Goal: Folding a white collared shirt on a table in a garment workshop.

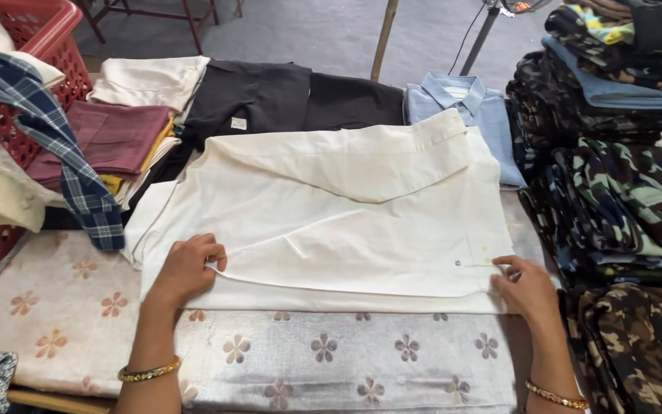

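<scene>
A cream white shirt (346, 207) lies partly folded on the flower-patterned table cover (331, 353), its collar at the far right. My left hand (187, 267) pinches a fold of the shirt's near left edge. At the near right corner my right hand (526, 286) grips the cloth by the hem, close to a small dark button. Both wrists wear gold bangles.
Folded clothes lie behind the shirt: a black garment (270, 96), a light blue shirt (473, 107), maroon cloth (109, 138) and beige cloth (147, 80). A red basket (40, 31) with a plaid shirt (55, 130) stands left. Camouflage garments (622, 192) are stacked on the right.
</scene>
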